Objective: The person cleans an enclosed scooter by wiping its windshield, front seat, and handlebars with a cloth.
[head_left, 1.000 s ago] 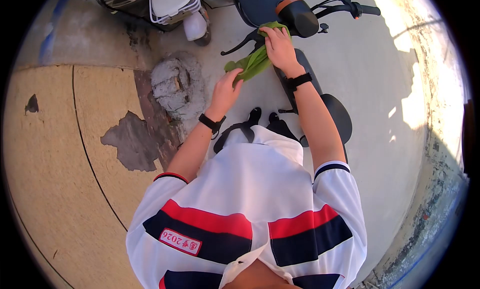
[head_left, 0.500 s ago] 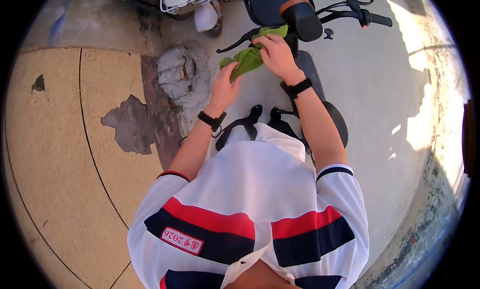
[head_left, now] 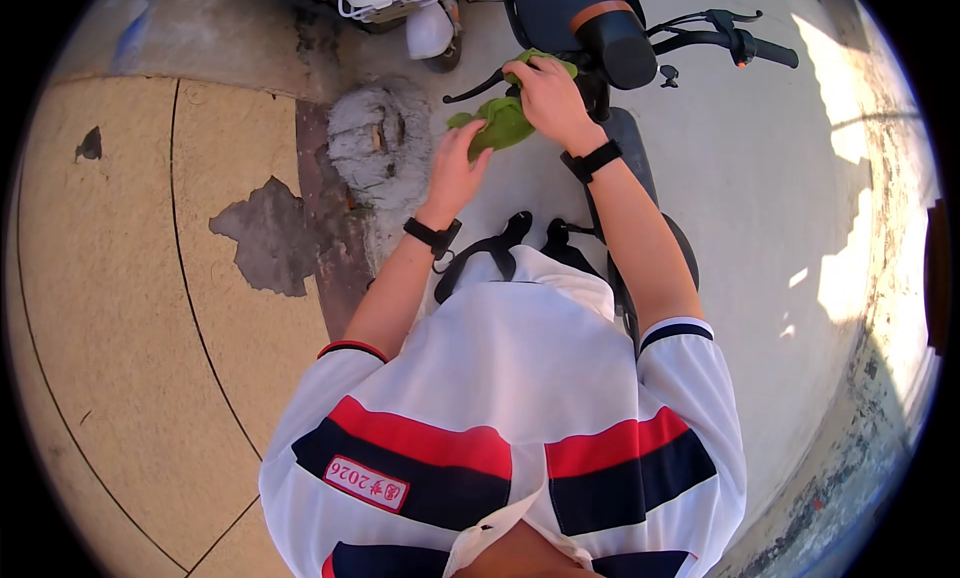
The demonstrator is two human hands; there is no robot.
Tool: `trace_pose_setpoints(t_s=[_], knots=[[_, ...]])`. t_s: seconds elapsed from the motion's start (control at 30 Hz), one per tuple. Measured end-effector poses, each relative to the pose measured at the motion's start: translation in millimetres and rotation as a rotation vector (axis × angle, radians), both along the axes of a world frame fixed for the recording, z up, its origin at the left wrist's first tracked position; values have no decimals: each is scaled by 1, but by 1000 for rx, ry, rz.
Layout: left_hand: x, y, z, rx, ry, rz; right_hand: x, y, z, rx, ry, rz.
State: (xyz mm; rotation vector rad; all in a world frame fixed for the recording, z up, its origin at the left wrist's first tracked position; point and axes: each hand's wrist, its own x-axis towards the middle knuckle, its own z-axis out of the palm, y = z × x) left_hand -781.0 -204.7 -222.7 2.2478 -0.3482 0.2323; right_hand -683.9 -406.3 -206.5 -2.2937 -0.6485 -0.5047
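Observation:
A green cloth (head_left: 503, 124) is bunched between my two hands, in front of the left end of a scooter handlebar (head_left: 480, 88). My left hand (head_left: 459, 168) grips the cloth's near left edge between thumb and fingers. Higher and further right, my right hand (head_left: 550, 98) is closed on the cloth's upper part, close to the handlebar's middle. Its fingertips are partly hidden by the hand and the folds. Each wrist wears a black band.
The dark scooter (head_left: 625, 53) stands ahead and to the right. A second vehicle's white front (head_left: 430, 31) is at the top. A rough grey concrete lump (head_left: 378, 143) lies left of my hands, beside a tan wall panel (head_left: 120, 238).
The whole view has shifted slightly, with the scooter and floor a little further right. The cloth has changed its folds between my hands, and both hands still hold it.

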Motion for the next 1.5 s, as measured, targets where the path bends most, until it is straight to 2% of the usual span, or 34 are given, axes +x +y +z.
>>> trace_pose_setpoints(t_s=[0.13,0.33,0.43,0.53,0.67,0.83,1.0,1.1,1.2,1.3,1.37,1.5], knots=[[-1,0,4,28,7,4,13,6,-1,-65,40,15],[2,0,-2,-21,-12,-2,-7,-7,3,141,37,71],[8,2,-1,-74,-25,51,-31,-13,5,228,34,-43],[12,1,19,-98,-25,95,-53,-24,-2,184,146,-160],[22,-11,42,-89,-102,35,-61,-30,-25,376,105,-302],[51,-40,51,-81,-116,-114,-59,-34,-16,503,55,-454],[85,-61,23,221,62,-162,-46,-38,-20,618,-1,-462],[95,-64,16,266,43,-133,-41,-36,-18,631,11,-500],[94,-61,14,269,-39,-170,-32,-32,-22,569,-22,-493],[69,-54,27,111,120,-135,-20,-28,-28,508,-8,-429],[53,-41,24,136,84,-93,-11,-24,-29,420,-46,-418],[16,-9,18,146,62,2,-3,-10,-33,516,60,-342]])
